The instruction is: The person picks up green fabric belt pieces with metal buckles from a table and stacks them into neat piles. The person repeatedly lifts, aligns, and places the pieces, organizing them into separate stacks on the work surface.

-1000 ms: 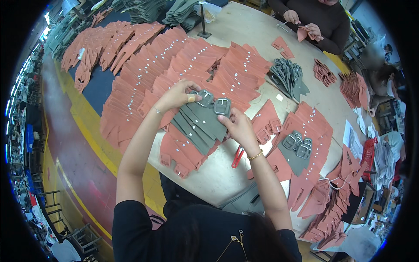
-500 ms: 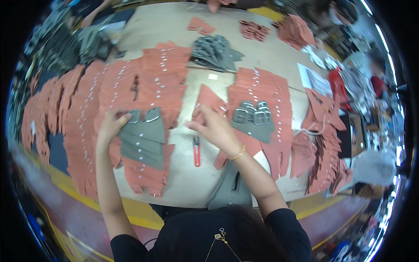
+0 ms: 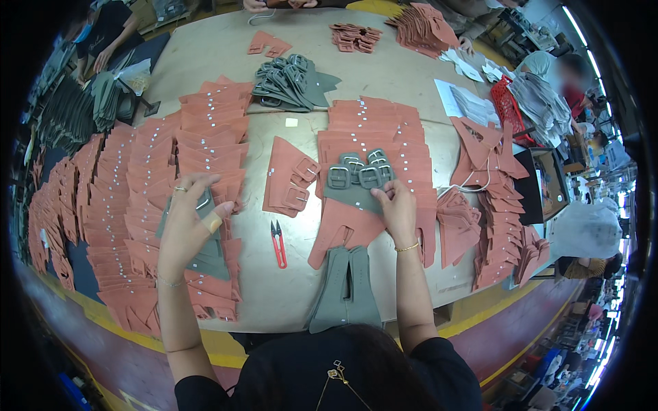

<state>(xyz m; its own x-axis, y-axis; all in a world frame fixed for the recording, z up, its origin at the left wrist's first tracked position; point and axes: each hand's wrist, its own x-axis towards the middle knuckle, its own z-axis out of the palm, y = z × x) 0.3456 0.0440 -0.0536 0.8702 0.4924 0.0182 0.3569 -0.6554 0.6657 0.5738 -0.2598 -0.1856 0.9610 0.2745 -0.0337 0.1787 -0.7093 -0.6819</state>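
Grey buckled straps (image 3: pixel 360 177), terracotta leather (image 3: pixel 343 226)

Snips (image 3: pixel 277 242) on table (image 3: pixel 411 82), between piece stacks (image 3: pixel 205 130)

We reach both forearms up from the lower edge, bare to the elbows, well apart. Our left hand (image 3: pixel 188 219) lies palm down with fingers spread, a bandage on the thumb, a ring on 1 finger and a thin bracelet at the wrist. Our right hand (image 3: pixel 397 209) curls its fingertips forward, pinching, a gold bangle at its wrist.
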